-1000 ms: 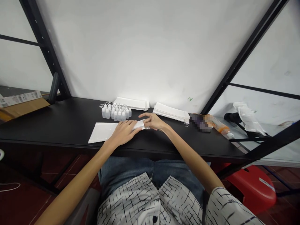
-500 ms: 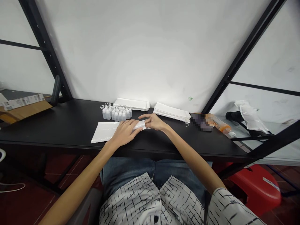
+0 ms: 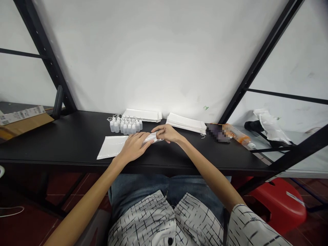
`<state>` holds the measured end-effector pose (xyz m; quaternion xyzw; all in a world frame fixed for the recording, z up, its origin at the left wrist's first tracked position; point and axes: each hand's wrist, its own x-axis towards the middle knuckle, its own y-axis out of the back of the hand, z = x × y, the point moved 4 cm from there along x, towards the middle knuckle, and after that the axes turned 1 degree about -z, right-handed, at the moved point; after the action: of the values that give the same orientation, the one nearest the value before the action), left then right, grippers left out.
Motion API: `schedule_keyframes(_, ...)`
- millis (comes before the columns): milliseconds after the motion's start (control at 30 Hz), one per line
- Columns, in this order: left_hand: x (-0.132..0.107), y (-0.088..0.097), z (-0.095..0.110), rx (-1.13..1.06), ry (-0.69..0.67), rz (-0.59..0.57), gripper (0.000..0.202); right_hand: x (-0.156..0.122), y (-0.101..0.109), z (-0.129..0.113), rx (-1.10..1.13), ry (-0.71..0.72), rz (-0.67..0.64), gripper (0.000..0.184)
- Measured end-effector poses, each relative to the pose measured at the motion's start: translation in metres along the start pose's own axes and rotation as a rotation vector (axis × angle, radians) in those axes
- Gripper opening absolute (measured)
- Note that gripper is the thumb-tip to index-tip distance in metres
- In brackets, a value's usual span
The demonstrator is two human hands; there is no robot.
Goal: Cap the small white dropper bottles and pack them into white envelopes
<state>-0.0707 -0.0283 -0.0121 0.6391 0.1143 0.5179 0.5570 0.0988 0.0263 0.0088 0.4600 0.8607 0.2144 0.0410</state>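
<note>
A white plastic mailing bag (image 3: 110, 147) lies across the front of the black table, its near end puffed up between my hands. My left hand (image 3: 133, 146) rests over the bag with its fingers together on top and the thumb along the near side, gripping it. At the bag's right end, my right hand (image 3: 166, 132) has its fingers curled against the opening. Whether anything small is inside the bag or the right fingers is hidden. Just behind my left hand stand several small translucent squeeze bottles (image 3: 125, 125) with white looped caps.
Two stacks of white bags, a left stack (image 3: 142, 115) and a right stack (image 3: 186, 123), lie by the wall. Further right are a blurred dark item (image 3: 217, 132) and an orange-labelled bottle (image 3: 242, 138). A cardboard box (image 3: 25, 124) sits left; black frame posts (image 3: 263, 61) flank the table.
My view has shifted slightly. The right fingers have moved a little at the bag's end; the left hand keeps its place on the bag.
</note>
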Motion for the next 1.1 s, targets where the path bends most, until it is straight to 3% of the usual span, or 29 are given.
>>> schedule_keyframes(433,-0.002,-0.002,0.010,0.077,-0.069,0.011,0.046,0.003,-0.008,0.004,-0.096,-0.029,-0.013,0.051)
schedule_keyframes(667,-0.005,-0.008,0.010,0.089,-0.093,-0.072,0.064,-0.001,0.021,0.009,-0.070,-0.029,-0.020,0.032)
schedule_keyframes(867,-0.004,-0.009,0.010,0.105,-0.116,-0.047,0.058,-0.014,0.059,0.006,-0.113,-0.050,0.205,0.021)
schedule_keyframes(1100,-0.001,0.004,0.034,0.121,-0.155,0.041,0.050,-0.024,0.084,0.008,-0.108,-0.073,0.411,0.013)
